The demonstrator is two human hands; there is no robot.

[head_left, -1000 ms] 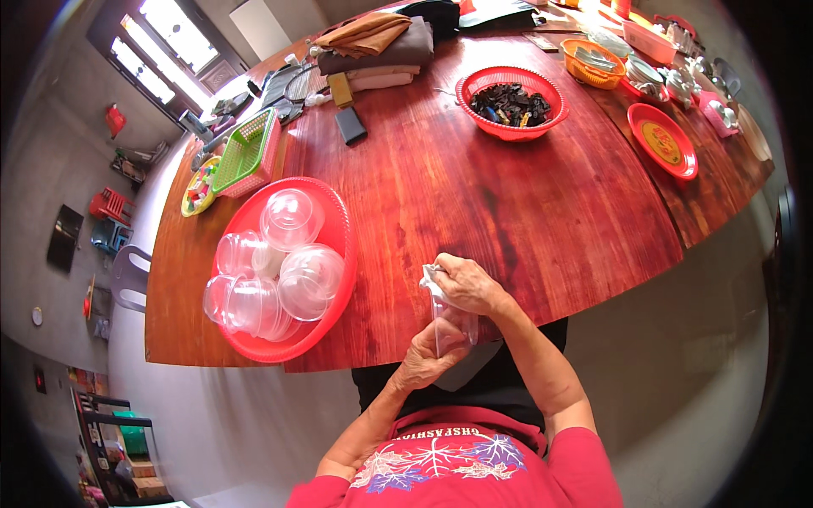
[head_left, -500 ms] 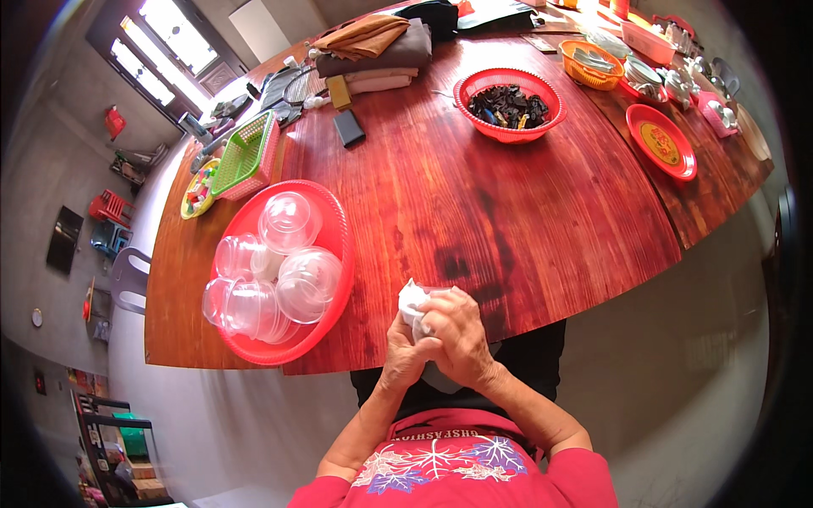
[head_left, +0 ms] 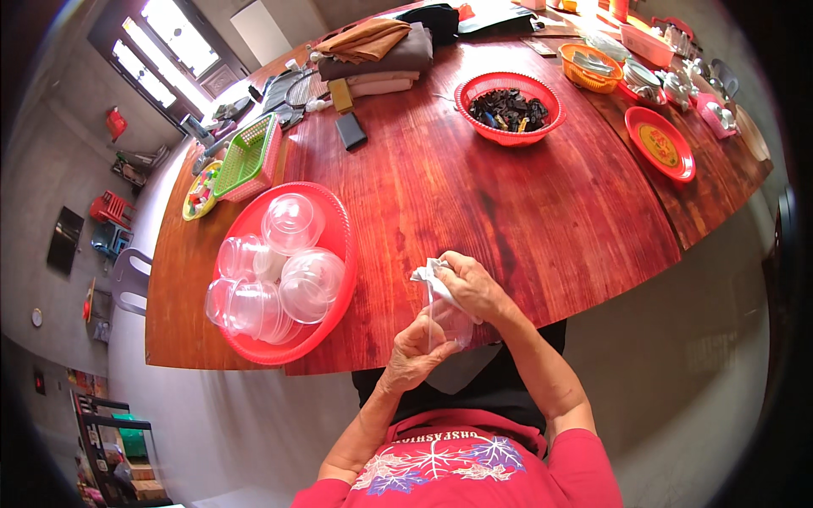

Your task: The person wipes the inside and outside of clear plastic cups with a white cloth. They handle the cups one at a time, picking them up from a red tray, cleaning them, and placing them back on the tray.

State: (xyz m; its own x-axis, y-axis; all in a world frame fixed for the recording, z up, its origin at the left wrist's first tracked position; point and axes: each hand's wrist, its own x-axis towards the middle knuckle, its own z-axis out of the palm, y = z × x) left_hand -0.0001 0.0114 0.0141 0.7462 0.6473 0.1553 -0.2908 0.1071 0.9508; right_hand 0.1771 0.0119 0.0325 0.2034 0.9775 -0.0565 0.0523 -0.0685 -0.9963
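Observation:
Near the table's front edge, my left hand is closed on the lower side of a clear plastic container. My right hand pinches a white cloth against the container's upper edge, with part of the cloth inside or behind the clear wall. The container is tilted, and my fingers cover some of its rim. To the left of my hands stands a large red plastic basket with several clear plastic bowls in it, some stacked together.
A red basket of dark pieces stands farther back. A green and pink basket is at the left, near a black box and folded cloths. A red plate and an orange basket stand at the right.
My hands have moved apart from being clasped together. The right hand has risen with the cloth, the container has come into clearer view, and the left hand now grips it lower down.

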